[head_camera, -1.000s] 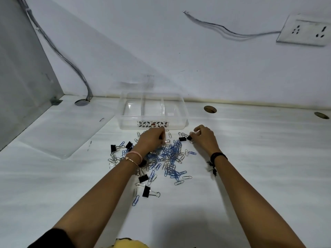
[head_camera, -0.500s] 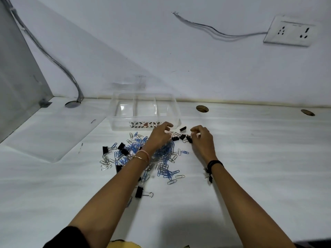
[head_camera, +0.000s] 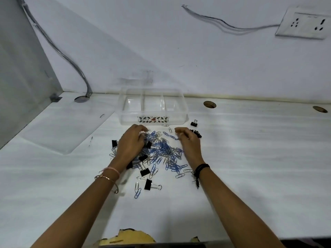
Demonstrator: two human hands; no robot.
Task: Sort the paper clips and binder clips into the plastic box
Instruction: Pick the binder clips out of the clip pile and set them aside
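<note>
Sitting at the back of the surface (head_camera: 250, 158), the plastic box (head_camera: 129, 120) lies with its long axis left to right, its three clear compartments side by side showing only their floors. The paper clips (head_camera: 164, 149) and binder clips (head_camera: 148, 184) sprawl just in front of it. The left hand (head_camera: 130, 145) curls over the pile's left edge and the right hand (head_camera: 189, 143) curls beside two binder clips. What either grip holds cannot be told.
</note>
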